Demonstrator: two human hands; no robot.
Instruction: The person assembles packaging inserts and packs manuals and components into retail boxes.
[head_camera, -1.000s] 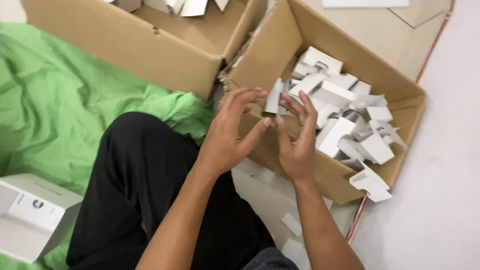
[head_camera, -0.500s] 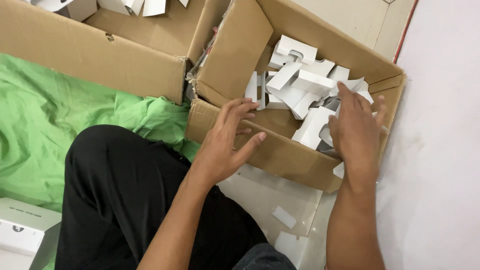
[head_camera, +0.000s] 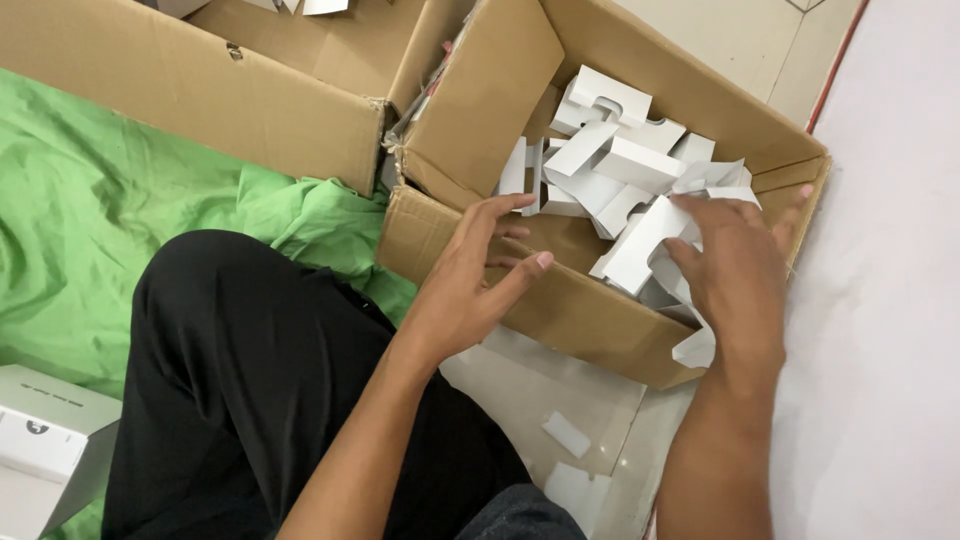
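The right hand (head_camera: 735, 265) lies spread, fingers released, on the white folded card inserts (head_camera: 640, 245) piled in the cardboard box (head_camera: 600, 320), directly under it. The left hand (head_camera: 475, 270), released and empty, hovers at the box's near-left wall.

Two brown cardboard boxes stand side by side, the near box (head_camera: 600, 310) and the far box (head_camera: 200, 100). The near one holds a heap of white card inserts (head_camera: 620, 160), too jumbled to count exactly but well over ten. Two hands are in view, the left hand (head_camera: 470, 280) and the right hand (head_camera: 735, 270), besides two loose white card scraps (head_camera: 567, 433) on the floor, one green cloth (head_camera: 90, 230) and one white carton (head_camera: 40, 450).
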